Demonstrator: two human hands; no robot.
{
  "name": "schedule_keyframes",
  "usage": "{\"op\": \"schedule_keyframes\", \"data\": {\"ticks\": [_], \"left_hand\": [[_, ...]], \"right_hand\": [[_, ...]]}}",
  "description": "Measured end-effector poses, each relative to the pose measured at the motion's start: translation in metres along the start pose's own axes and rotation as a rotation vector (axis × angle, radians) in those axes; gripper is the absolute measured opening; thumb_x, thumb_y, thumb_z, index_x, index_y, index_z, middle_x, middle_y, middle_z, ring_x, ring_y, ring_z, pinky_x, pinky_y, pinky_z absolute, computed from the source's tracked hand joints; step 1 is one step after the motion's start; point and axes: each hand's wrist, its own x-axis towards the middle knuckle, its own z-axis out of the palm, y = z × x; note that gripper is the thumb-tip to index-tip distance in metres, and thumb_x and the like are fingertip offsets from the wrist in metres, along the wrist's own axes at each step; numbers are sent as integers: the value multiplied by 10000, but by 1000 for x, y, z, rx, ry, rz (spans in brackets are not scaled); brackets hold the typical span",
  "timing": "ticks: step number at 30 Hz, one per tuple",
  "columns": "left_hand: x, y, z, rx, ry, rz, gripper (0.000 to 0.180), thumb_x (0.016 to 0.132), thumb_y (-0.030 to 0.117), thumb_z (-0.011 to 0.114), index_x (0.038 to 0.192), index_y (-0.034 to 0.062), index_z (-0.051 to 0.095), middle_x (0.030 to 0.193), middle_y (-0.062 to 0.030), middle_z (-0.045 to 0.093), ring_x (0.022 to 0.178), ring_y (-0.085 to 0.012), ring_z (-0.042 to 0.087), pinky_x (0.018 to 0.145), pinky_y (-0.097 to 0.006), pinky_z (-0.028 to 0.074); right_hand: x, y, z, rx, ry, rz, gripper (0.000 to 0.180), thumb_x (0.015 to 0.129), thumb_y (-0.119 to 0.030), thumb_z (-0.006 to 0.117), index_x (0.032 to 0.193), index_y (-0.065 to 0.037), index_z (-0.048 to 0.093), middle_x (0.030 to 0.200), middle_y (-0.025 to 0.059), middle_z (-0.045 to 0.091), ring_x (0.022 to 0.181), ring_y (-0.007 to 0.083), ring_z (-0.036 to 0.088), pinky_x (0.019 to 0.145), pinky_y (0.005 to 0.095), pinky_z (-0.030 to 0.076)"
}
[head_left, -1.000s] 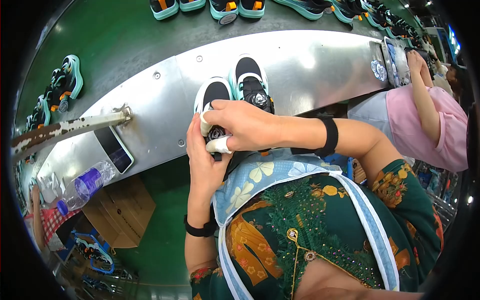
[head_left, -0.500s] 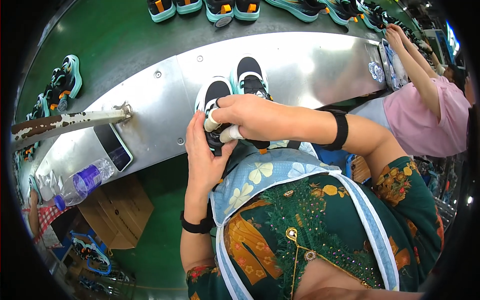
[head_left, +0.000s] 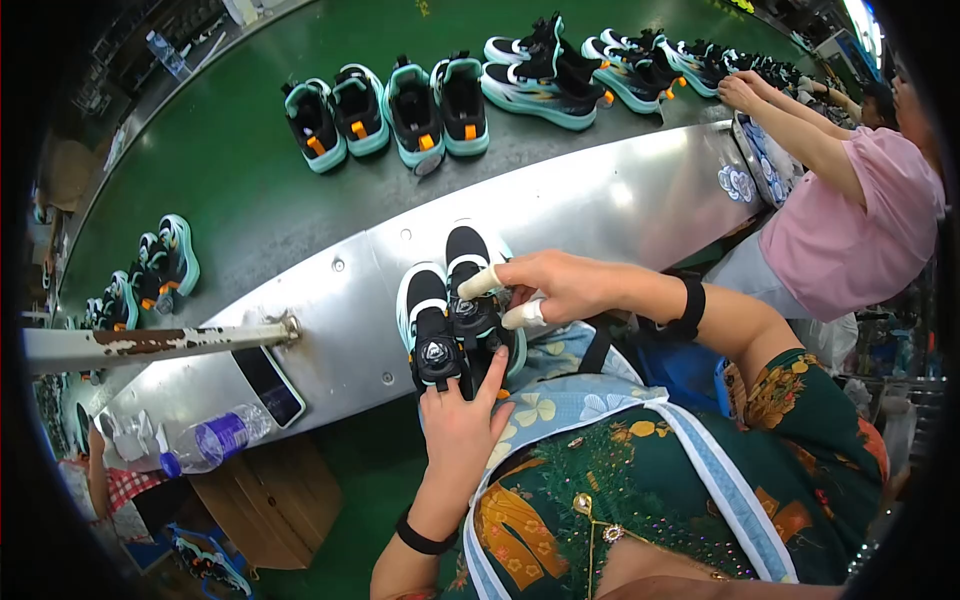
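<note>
Head view gives me two black sneakers with mint soles side by side on the metal tabletop point(head_left: 620, 200), toes pointing away from me, right at its near edge. My left hand point(head_left: 462, 425) lies against the heel of the left sneaker point(head_left: 428, 325), fingers spread upward along its back, loosely cupping rather than closed tight. My right hand point(head_left: 555, 288) reaches in from the right over the right sneaker point(head_left: 470, 275); its taped fingertips point(head_left: 480, 284) pinch at the top of that shoe near the round dial on the tongue. I cannot tell exactly what the fingertips are clamped on.

Left of the shoes on the same tabletop I see a dark phone point(head_left: 268, 385) lying flat and a clear plastic bottle point(head_left: 215, 440) on its side just beside it. A rusty white bar point(head_left: 150, 342) juts in from the left, ending near the phone. Beyond the tabletop runs a green belt point(head_left: 250, 200) carrying more sneakers of the same kind point(head_left: 385, 108) in rows. On the right, a person in a pink shirt point(head_left: 850, 230) reaches over the far end of the tabletop.
</note>
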Motion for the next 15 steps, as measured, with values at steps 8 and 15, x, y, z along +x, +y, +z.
{"op": "schedule_keyframes", "data": {"ticks": [8,15], "left_hand": [[47,-58,-50,-135,579,-337,191,829,105,690,996,15,670,876,-141,650,801,-316,612,706,-387,474],[159,-264,-86,395,762,-391,277,869,248,658,1059,47,672,938,-165,656,871,-346,616,755,-437,476]], "right_hand": [[137,30,-107,-1115,581,35,710,729,-424,766,1356,-277,467,883,192,585,859,352,577,737,433,463],[152,93,-187,-1262,471,151,278,795,-203,646,1070,-214,609,874,109,643,823,294,663,672,417,514]]}}
